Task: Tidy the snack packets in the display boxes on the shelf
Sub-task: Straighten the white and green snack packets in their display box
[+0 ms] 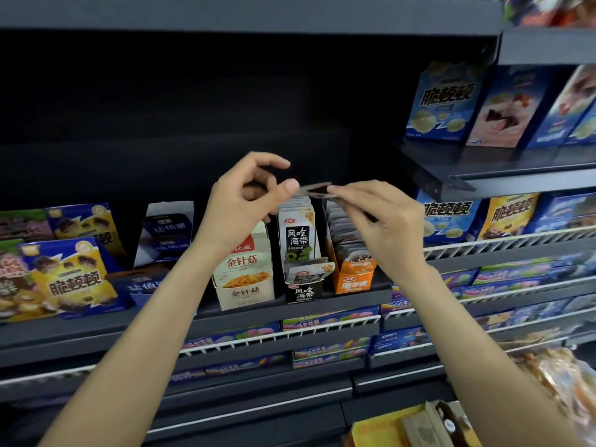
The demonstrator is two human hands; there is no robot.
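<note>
Above the middle of a dark shop shelf, 2 bare hands meet over 3 open display boxes. The left hand and the right hand each pinch one end of a small dark packet, held flat just above the black box. That box stands between a cream box on its left and an orange box on its right, all 3 packed with upright packets. One loose packet leans forward at the front of the black box.

The held packet looks thin and slick, so it could slip from the fingertips and drop behind the rows. The black box looks full; pushing the packet in could buckle its neighbours or tip the leaning one out over the shelf edge. A nudge could also shove the light boxes askew.

The shelving is dark metal, with an empty bay above, blue biscuit boxes to the right, chocolate packs to the left, and wire-fronted lower shelves of sweets.
</note>
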